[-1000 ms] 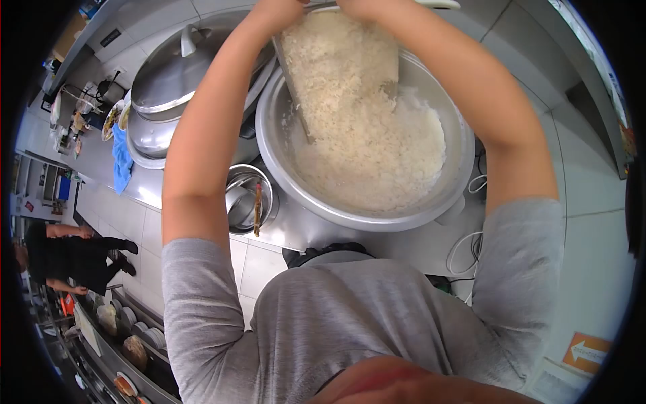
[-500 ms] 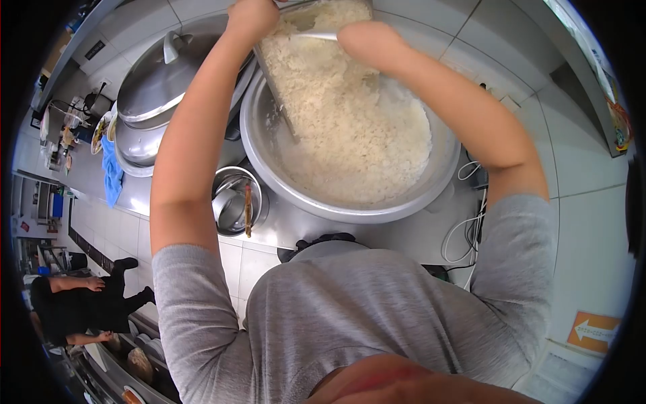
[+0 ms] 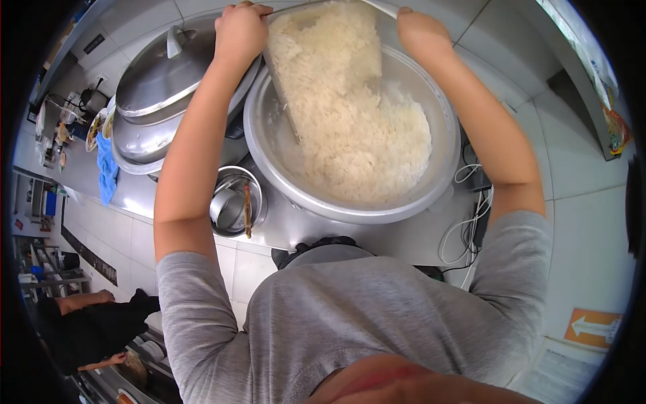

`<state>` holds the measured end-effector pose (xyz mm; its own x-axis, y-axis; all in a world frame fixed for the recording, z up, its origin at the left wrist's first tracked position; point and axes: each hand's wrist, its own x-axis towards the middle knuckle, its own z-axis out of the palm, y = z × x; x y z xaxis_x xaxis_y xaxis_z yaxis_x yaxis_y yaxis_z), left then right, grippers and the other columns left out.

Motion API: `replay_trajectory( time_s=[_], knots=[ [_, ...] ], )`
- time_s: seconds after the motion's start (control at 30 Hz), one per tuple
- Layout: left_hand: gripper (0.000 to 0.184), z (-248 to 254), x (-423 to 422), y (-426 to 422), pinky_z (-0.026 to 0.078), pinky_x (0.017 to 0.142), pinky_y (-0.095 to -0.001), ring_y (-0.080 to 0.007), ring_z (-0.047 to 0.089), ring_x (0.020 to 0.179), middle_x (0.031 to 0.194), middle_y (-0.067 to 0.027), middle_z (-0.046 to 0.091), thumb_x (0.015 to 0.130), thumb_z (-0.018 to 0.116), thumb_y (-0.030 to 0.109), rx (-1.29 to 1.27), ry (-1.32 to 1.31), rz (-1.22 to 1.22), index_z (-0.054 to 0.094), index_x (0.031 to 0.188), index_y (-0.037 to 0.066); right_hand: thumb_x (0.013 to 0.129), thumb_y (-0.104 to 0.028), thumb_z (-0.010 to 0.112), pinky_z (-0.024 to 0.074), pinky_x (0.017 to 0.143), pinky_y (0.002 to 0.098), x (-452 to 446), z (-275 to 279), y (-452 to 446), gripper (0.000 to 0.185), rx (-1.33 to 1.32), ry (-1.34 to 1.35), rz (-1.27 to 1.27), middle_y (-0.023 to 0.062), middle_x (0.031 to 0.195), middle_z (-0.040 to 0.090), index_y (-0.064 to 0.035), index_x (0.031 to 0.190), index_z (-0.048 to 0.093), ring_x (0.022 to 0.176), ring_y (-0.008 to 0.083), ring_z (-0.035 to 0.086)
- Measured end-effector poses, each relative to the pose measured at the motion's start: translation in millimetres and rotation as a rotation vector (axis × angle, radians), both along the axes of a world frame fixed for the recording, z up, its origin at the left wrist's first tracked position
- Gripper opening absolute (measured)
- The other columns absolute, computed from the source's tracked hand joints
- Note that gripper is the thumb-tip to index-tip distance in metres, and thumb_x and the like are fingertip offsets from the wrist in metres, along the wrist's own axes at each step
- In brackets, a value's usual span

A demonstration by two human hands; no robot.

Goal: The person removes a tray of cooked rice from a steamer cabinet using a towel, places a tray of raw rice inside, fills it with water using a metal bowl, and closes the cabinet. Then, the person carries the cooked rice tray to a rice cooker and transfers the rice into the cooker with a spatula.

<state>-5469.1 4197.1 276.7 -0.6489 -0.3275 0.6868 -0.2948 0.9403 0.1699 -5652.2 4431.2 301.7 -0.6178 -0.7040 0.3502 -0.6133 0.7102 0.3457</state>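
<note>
A rectangular metal tray [image 3: 277,84] of cooked white rice [image 3: 336,87] is tilted down into a large round metal pot [image 3: 269,176]. Rice lies in one mass from the tray to the pot's inside. My left hand [image 3: 241,32] is closed on the tray's far left corner, its fingers over the rim. Near the tray's far right corner, my right hand [image 3: 424,35] is closed round a white rice paddle [image 3: 381,7], which points up and left. The paddle's tip is cut off by the top of the view.
A domed metal lid [image 3: 158,77] stands left of the pot. A small metal pot [image 3: 229,202] with utensils sits at the counter's front. Blue cloth [image 3: 108,168] hangs over the edge. White cables [image 3: 464,239] lie at right. A person in black [image 3: 97,330] works at lower left.
My right hand has moved right and off the rice with the paddle, to the tray's far right corner. The rice has slid slightly. The person in black has shifted.
</note>
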Motion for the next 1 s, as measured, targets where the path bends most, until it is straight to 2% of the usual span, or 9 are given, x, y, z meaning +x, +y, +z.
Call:
replay_trajectory(
  time_s=[0.13,0.23,0.33,0.4,0.63,0.73,0.83,0.97,1.0],
  knots=[
    [0.024,-4,3,-11,0.049,0.077,-0.0374,-0.0309,0.064,0.081,0.085,-0.0129,0.068,0.082,0.06,0.025,0.155,0.049,0.05,0.071,0.094,0.007,0.08,-0.003,0.045,0.0491,0.071,0.0481,12,10,-31,0.024,-0.122,-0.128,0.09,0.0208,0.094,0.064,-0.0001,0.101,0.056,0.086,0.0371,0.062],
    [0.026,4,25,-13,0.049,0.076,-0.042,-0.0342,0.064,0.083,0.086,-0.018,0.066,0.078,0.064,0.027,0.261,0.018,0.031,0.07,0.089,0.005,0.08,-0.005,0.044,0.0483,0.072,0.0495,47,17,-20,0.024,-0.119,-0.163,0.144,0.0224,0.094,0.063,0.0006,0.101,0.055,0.087,0.0384,0.061],
    [0.024,2,47,-19,0.049,0.075,-0.0378,-0.0308,0.064,0.083,0.089,-0.0158,0.066,0.082,0.062,0.024,0.247,0.063,0.001,0.069,0.095,0.005,0.081,-0.007,0.047,0.05,0.071,0.0456,40,-5,5,0.021,-0.122,-0.115,0.07,0.0216,0.087,0.064,0.0001,0.097,0.058,0.083,0.0353,0.063],
    [0.023,4,57,-14,0.049,0.074,-0.0356,-0.028,0.064,0.084,0.094,-0.0148,0.065,0.085,0.06,0.022,0.183,0.091,-0.04,0.068,0.099,0.006,0.082,-0.006,0.043,0.0484,0.072,0.0484,24,-18,4,0.022,-0.119,-0.103,0.085,0.024,0.089,0.063,0.0006,0.099,0.056,0.083,0.0386,0.061],
    [0.024,-16,50,-5,0.047,0.078,-0.0365,-0.0321,0.062,0.086,0.1,-0.0158,0.065,0.086,0.055,0.016,0.207,0.034,-0.067,0.066,0.104,0.004,0.084,-0.007,0.042,0.0478,0.074,0.0471,12,-9,-33,0.025,-0.091,-0.161,0.163,0.0242,0.089,0.063,0.0,0.102,0.058,0.082,0.0407,0.061],
    [0.026,-28,44,-5,0.047,0.079,-0.0363,-0.0322,0.062,0.088,0.102,-0.018,0.064,0.085,0.054,0.012,0.244,0.064,-0.084,0.064,0.107,0.002,0.082,-0.008,0.044,0.0489,0.073,0.0456,10,1,-59,0.022,0.17,-0.098,0.27,0.0218,0.089,0.063,0.0,0.095,0.06,0.081,0.0397,0.061],
    [0.029,-32,41,-1,0.047,0.08,-0.0354,-0.0306,0.061,0.087,0.102,-0.0178,0.063,0.084,0.054,0.01,0.277,0.069,-0.089,0.063,0.11,0.002,0.081,-0.007,0.046,0.0501,0.07,0.0439,33,1,-73,0.02,0.085,-0.355,0.245,0.0215,0.087,0.064,0.0002,0.09,0.062,0.079,0.0376,0.062],
    [0.032,-34,46,3,0.044,0.088,-0.0418,-0.0321,0.056,0.103,0.11,-0.0141,0.062,0.083,0.054,0.011,0.33,0.026,-0.068,0.062,0.113,0.005,0.08,-0.006,0.047,0.0508,0.066,0.0434,71,-16,-51,0.018,0.222,-0.236,0.319,0.0209,0.085,0.064,0.0007,0.091,0.06,0.077,0.0355,0.063],
    [0.032,-37,49,2,0.045,0.086,-0.0387,-0.0294,0.057,0.097,0.108,-0.0139,0.062,0.083,0.054,0.01,0.321,0.055,-0.084,0.061,0.114,0.004,0.08,-0.005,0.048,0.0507,0.066,0.0436,71,-21,-45,0.017,0.222,-0.207,0.324,0.0207,0.085,0.064,0.0008,0.091,0.06,0.077,0.0352,0.063]
  ],
)
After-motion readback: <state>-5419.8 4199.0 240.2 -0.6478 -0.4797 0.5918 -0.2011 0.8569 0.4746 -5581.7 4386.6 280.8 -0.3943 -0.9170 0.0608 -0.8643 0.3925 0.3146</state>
